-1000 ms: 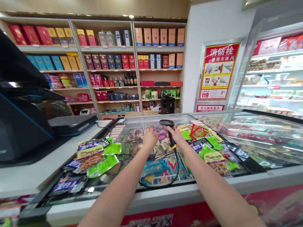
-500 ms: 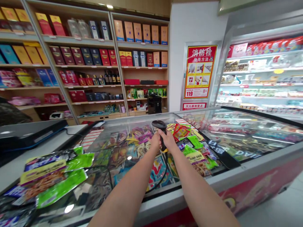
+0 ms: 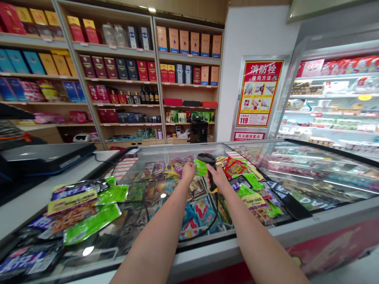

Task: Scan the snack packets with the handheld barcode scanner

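Observation:
My right hand [image 3: 216, 176] is wrapped round the handle of a black and yellow barcode scanner [image 3: 207, 158], whose cable hangs down over the freezer glass. In my left hand [image 3: 188, 171] a small bright green snack packet [image 3: 200, 167] is pinched by one end, just left of the scanner and under its head. To the right of my right hand lies a pile of snack packets [image 3: 251, 197], green, yellow, red and black. Another heap of green, yellow and black snack packets [image 3: 89, 207] rests on the glass to the left of my left arm.
The glass-topped chest freezer [image 3: 183, 252] spans the front, with packaged goods visible under its lid. A counter [image 3: 97, 161] with a flat black device [image 3: 53, 156] stands on the left. Behind are shelves of boxes [image 3: 118, 69], a red poster [image 3: 259, 94] and a lit display fridge [image 3: 334, 102].
My left hand moved to the scanner, then drew back left; the green packet now shows in its fingers. The scanner stays in my right hand. The view swung right, then slightly back left.

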Action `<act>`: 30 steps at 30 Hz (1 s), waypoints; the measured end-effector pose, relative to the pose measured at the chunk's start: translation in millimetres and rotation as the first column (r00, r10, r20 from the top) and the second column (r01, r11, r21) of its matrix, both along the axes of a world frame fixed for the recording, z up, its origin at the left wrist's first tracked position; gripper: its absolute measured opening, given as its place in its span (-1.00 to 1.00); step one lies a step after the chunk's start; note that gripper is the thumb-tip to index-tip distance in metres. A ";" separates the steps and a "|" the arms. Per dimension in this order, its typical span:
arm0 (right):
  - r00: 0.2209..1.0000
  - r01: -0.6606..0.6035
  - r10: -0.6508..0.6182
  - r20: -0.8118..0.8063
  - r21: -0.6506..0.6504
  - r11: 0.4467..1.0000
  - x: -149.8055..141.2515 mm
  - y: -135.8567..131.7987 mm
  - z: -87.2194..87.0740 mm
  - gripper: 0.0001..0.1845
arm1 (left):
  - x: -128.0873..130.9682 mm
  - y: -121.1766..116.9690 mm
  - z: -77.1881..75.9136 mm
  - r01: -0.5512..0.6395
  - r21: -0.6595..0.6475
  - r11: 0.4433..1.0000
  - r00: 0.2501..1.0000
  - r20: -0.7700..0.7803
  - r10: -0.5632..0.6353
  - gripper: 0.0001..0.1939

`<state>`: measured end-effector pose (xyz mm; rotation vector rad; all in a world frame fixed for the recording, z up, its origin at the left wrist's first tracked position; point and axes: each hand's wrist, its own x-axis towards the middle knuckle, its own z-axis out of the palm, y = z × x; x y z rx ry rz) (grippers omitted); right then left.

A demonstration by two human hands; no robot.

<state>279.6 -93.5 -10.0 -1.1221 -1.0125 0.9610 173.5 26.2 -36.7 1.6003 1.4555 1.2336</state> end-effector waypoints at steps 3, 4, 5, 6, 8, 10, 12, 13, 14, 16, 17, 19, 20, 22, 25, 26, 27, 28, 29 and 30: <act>1.000 -0.007 0.007 -0.014 -0.016 1.000 -1.6 -3.6 2.5 -0.58 | 0.0 4.8 -0.5 -0.084 0.037 0.996 0.992 0.101 0.080 -0.86; 1.000 -0.016 0.016 -0.015 -0.021 1.000 -2.2 -5.2 3.7 -0.59 | -1.0 6.3 -0.8 -0.115 0.043 0.992 0.983 0.150 0.107 -0.87; 0.999 -0.029 0.029 -0.013 -0.024 0.999 -2.7 -6.8 4.9 -0.59 | -2.5 7.9 -1.2 -0.144 0.045 0.988 0.971 0.201 0.133 -0.88; 0.999 -0.045 0.045 -0.007 -0.030 0.999 -3.1 -8.3 5.9 -0.59 | -4.5 9.3 -1.6 -0.170 0.043 0.985 0.956 0.250 0.154 -0.88; 0.997 -0.077 0.078 0.019 -0.051 0.996 -3.7 -10.9 7.2 -0.59 | -8.9 12.0 -2.3 -0.209 0.040 0.977 0.927 0.325 0.186 -0.87; 0.992 -0.110 0.114 0.058 -0.072 0.991 -4.1 -12.5 7.1 -0.58 | -12.8 14.3 -2.9 -0.244 0.038 0.969 0.902 0.375 0.212 -0.86; 0.983 -0.151 0.159 0.095 -0.085 0.985 -4.5 -13.2 5.9 -0.59 | -15.3 16.1 -3.0 -0.270 0.017 0.963 0.879 0.411 0.239 -0.87; 0.978 -0.169 0.178 0.110 -0.085 0.982 -4.7 -13.4 5.2 -0.60 | -16.0 16.8 -2.8 -0.276 0.002 0.961 0.871 0.424 0.249 -0.87; 0.973 -0.184 0.194 0.123 -0.084 0.979 -5.0 -13.5 4.5 -0.60 | -16.5 17.3 -2.7 -0.279 -0.011 0.960 0.864 0.433 0.256 -0.88; 0.966 -0.204 0.216 0.143 -0.093 0.974 -5.6 -13.7 3.4 -0.61 | -16.8 17.7 -2.3 -0.280 -0.022 0.960 0.859 0.441 0.261 -0.87; 0.964 -0.208 0.222 0.150 -0.100 0.973 -5.9 -13.9 3.1 -0.61 | -16.8 17.8 -2.1 -0.277 -0.020 0.961 0.859 0.442 0.257 -0.87; 0.962 -0.210 0.226 0.151 -0.119 0.970 -6.5 -14.1 2.7 -0.61 | -16.6 17.6 -2.0 -0.270 -0.015 0.963 0.861 0.444 0.249 -0.85; 0.963 -0.209 0.226 0.148 -0.127 0.970 -6.7 -14.1 2.5 -0.61 | -16.5 17.4 -2.0 -0.265 -0.015 0.964 0.861 0.446 0.244 -0.85; 0.963 -0.208 0.227 0.143 -0.135 0.969 -6.9 -13.8 1.7 -0.62 | -16.4 17.1 -2.1 -0.257 -0.017 0.966 0.854 0.464 0.235 -0.87; 0.963 -0.214 0.232 0.136 -0.136 0.967 -6.3 -12.4 -0.5 -0.62 | -16.4 16.4 -2.3 -0.250 -0.014 0.968 0.836 0.502 0.223 -0.90; 0.963 -0.215 0.233 0.135 -0.135 0.967 -5.9 -11.9 -1.3 -0.62 | -16.4 16.0 -2.1 -0.250 -0.013 0.968 0.833 0.507 0.222 -0.90; 0.963 -0.216 0.234 0.136 -0.132 0.967 -5.5 -11.3 -2.2 -0.62 | -16.4 15.4 -1.6 -0.249 -0.013 0.968 0.833 0.507 0.221 -0.90; 0.963 -0.216 0.233 0.139 -0.130 0.968 -5.1 -10.9 -2.9 -0.62 | -16.4 14.5 -0.7 -0.248 -0.016 0.969 0.837 0.500 0.223 -0.90; 0.962 -0.217 0.234 0.141 -0.128 0.968 -4.8 -10.6 -3.4 -0.61 | -16.5 13.3 0.5 -0.250 -0.022 0.968 0.841 0.490 0.228 -0.89; 0.961 -0.219 0.236 0.142 -0.126 0.968 -4.8 -10.4 -3.7 -0.61 | -16.9 11.7 2.2 -0.253 -0.026 0.967 0.847 0.477 0.234 -0.89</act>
